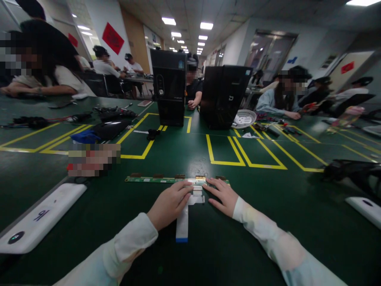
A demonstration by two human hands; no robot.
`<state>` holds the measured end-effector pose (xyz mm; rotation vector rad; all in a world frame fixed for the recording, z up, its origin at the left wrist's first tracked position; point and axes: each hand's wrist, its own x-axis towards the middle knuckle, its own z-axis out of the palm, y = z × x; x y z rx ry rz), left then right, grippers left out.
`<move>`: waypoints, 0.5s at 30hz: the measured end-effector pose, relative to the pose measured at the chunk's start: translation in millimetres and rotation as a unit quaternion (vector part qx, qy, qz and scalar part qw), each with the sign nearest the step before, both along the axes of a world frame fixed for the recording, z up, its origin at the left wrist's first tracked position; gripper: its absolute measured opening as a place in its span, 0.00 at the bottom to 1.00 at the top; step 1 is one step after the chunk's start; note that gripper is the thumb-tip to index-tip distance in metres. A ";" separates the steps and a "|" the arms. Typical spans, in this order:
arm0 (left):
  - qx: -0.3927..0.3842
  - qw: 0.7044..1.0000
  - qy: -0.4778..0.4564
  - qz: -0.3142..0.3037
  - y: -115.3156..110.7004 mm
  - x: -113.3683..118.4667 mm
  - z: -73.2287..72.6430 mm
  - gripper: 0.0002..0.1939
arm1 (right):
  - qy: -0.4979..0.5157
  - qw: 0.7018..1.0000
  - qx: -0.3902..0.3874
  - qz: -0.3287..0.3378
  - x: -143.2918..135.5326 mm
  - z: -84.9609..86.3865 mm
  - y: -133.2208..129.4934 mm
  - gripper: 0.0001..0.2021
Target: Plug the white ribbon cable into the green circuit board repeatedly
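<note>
A long, narrow green circuit board (151, 180) lies flat on the table in front of me. A white flat ribbon cable (182, 224) with a blue end runs from near its middle towards me. My left hand (174, 201) is closed at the cable's upper part, thumb and fingers bent around it beside a white connector (197, 191). Its fingertips reach the board, and part of the cable is hidden under them. To the right, my right hand (224, 196) is open, fingers stretched and spread, with the upper fingertips touching the board by the connector.
Two black computer towers (170, 91) (224, 97) stand at the back. White devices (44, 216) (367, 210) lie at left and right. Cables (35, 122), a blue item (86, 136) and a white basket (244, 118) are farther off. Yellow tape (228, 163) marks the green table. Other people sit around.
</note>
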<state>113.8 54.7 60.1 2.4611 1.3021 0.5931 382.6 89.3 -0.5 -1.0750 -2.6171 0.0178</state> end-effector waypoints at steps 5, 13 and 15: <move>-0.016 1.000 0.009 0.012 3.5 -23.4 10.0 0.19 | -0.005 1.000 0.006 0.001 -0.4 1.3 0.4 0.25; -0.091 0.993 0.051 0.059 -32.0 -87.7 12.8 0.21 | -0.004 1.000 0.003 0.006 -0.5 0.1 1.1 0.25; -0.068 0.991 0.066 0.097 -46.0 -101.9 2.0 0.22 | 0.006 1.000 0.010 0.007 -0.2 -0.6 1.2 0.24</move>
